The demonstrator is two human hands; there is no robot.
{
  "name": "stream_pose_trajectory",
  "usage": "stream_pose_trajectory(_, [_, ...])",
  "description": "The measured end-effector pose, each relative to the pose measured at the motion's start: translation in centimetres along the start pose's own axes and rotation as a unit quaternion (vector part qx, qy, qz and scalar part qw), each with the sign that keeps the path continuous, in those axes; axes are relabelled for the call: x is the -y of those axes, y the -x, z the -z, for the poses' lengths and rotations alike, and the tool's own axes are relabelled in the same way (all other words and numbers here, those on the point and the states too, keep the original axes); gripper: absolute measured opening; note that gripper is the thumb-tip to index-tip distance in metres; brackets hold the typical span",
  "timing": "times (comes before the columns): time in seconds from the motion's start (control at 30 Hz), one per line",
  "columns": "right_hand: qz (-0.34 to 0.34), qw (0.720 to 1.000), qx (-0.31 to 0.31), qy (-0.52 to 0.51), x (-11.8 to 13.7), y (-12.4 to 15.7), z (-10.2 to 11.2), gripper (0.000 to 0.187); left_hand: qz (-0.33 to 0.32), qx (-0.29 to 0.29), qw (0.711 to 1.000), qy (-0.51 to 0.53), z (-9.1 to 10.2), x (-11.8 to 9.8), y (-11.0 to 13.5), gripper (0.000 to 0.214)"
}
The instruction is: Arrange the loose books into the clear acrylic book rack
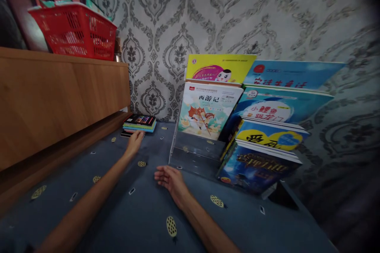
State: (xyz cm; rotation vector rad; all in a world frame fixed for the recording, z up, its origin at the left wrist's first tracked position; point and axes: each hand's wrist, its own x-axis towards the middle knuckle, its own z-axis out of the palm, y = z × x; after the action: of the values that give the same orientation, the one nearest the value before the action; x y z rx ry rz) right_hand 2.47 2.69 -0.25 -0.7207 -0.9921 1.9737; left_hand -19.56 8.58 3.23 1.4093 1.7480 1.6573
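Note:
My left hand (135, 141) reaches out to a small stack of books (140, 123) near the wall, fingers together at its front edge; the fingertips are partly hidden against it. A black-covered book lies on top, with light green and blue ones beneath. My right hand (170, 180) hovers over the patterned cloth (154, 213), fingers loosely curved and apart, holding nothing. In front of it stands a clear stepped book rack (192, 156). Its left side has a white picture book (204, 112) before a yellow book (219, 67); its right side holds blue-covered books (255, 168) in several tiers.
A wooden cabinet (65, 102) runs along the left, carrying a red plastic basket (86, 33) with things inside. Grey damask wallpaper (160, 47) covers the wall behind. The cloth-covered surface ends at an edge on the lower right.

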Motion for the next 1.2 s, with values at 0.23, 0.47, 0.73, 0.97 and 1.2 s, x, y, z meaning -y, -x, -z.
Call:
stream_pose_trajectory(0.23, [0.003, 1.000, 0.001, 0.006, -0.5, 0.1, 0.6, 0.047, -0.023, -0.021, 0.998, -0.058, -1.1, 4.1, -0.4, 0.025])
stream_pose_trajectory(0.47, [0.013, 0.999, 0.018, 0.027, -0.8, 0.3, 0.7, 0.047, -0.043, -0.012, 0.991, -0.125, -1.0, 7.0, 0.0, 0.027])
stream_pose_trajectory(0.73, [0.019, 0.999, 0.026, 0.036, -1.0, 0.3, 0.9, 0.045, -0.092, -0.037, 0.974, -0.204, -1.6, 6.8, -3.0, 0.024])
stream_pose_trajectory(0.97, [0.015, 0.999, 0.033, 0.034, -0.9, 0.3, 1.1, 0.042, -0.149, 0.006, 0.896, -0.418, -2.9, 4.8, -8.0, 0.047])
stream_pose_trajectory(1.2, [0.012, 0.999, 0.042, 0.030, -1.0, 0.2, 1.3, 0.042, -0.085, 0.129, 0.844, -0.513, -4.4, 4.4, -11.3, 0.072])
